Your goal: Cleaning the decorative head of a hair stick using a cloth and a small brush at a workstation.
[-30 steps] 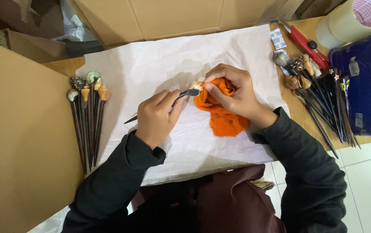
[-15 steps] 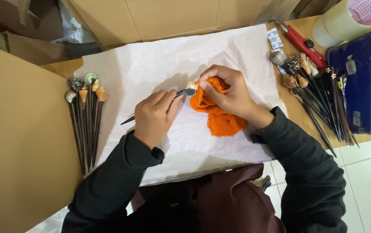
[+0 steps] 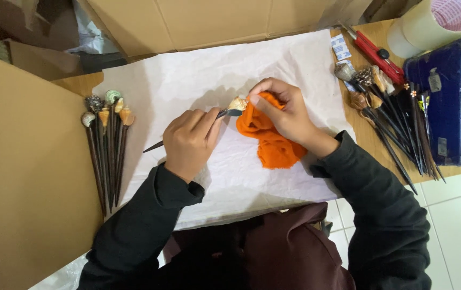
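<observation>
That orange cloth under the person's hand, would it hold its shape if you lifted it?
Probably not. The orange cloth lies bunched in soft folds on the white paper, so it would likely droop. It looks thin, so probably light. Crumpled under the right hand, it seems unlikely to slide or roll.

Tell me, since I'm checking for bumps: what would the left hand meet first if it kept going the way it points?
Probably the right hand and orange cloth: the left hand points that way along its stick.
</observation>
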